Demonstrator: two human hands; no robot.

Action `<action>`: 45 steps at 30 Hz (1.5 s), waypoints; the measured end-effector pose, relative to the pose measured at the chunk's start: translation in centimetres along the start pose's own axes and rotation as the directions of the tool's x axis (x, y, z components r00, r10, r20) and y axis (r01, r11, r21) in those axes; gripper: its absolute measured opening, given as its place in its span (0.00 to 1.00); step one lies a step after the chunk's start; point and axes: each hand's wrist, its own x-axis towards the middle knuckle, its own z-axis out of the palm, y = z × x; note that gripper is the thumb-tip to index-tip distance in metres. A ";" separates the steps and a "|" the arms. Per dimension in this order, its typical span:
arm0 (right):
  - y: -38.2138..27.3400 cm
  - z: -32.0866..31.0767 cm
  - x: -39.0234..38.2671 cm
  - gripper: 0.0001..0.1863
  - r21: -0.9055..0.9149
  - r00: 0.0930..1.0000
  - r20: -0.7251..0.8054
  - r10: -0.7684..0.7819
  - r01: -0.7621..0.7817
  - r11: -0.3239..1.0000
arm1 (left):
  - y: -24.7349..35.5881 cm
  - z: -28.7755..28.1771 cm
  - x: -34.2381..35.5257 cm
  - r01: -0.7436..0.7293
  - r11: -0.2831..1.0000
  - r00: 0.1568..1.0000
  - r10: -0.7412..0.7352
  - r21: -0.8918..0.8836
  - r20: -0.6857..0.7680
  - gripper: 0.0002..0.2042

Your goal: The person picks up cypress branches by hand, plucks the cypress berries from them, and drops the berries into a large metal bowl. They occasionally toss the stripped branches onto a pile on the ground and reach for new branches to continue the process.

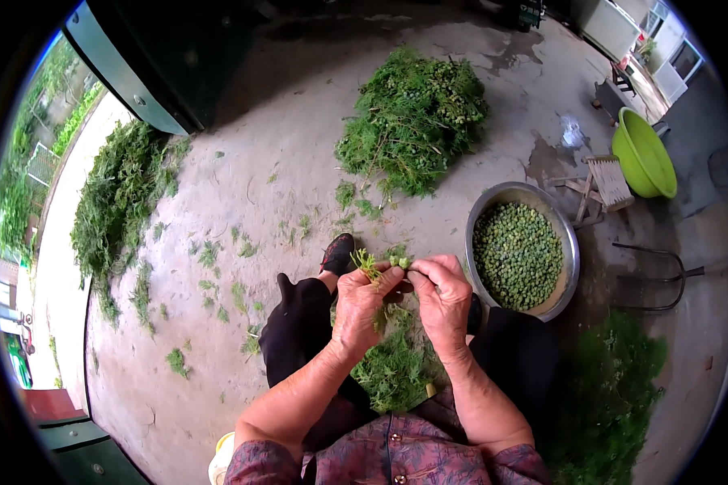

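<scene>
Between my knees, my left hand (357, 303) is closed around a leafy green sprig (366, 263), its feathery tips poking out above the thumb. Small round green berries (399, 262) sit on the sprig between my two hands. My right hand (443, 295) pinches at them with thumb and forefinger, nearly touching the left thumb; its fingertips partly hide what they grip. Below both hands, more cut green foliage (395, 368) lies between my legs. By my right knee stands a wide steel basin (573, 263) holding many green berries (516, 255).
A big heap of berry-laden branches (412, 121) lies ahead on the concrete floor. Stripped-looking foliage (121, 202) is piled at left, with scattered sprigs between. At right are a small wooden stool (609, 182), a lime-green basin (643, 153), a dark metal frame (663, 279) and more greenery (611, 396).
</scene>
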 end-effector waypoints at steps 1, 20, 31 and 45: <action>-0.5 -0.8 -0.3 0.06 -0.081 0.995 0.066 -0.079 0.084 0.993 | 0.0 -0.2 -0.8 -0.012 1.000 1.000 0.012 0.026 0.012 0.08; -4.1 -1.3 -7.1 0.06 0.380 0.983 0.170 0.067 -0.128 0.916 | -1.0 -2.5 -10.2 -0.330 0.843 0.942 0.263 0.425 0.208 0.11; -4.8 -3.2 -7.4 0.02 0.257 0.994 -0.013 -0.108 0.108 0.960 | -3.0 -2.5 -10.1 -0.181 0.933 0.975 0.213 0.311 -0.069 0.09; -7.2 6.4 -10.3 0.11 -0.801 0.855 -0.513 -0.071 -0.448 0.398 | -1.9 4.4 -10.5 -0.070 0.931 0.985 0.007 0.359 0.174 0.07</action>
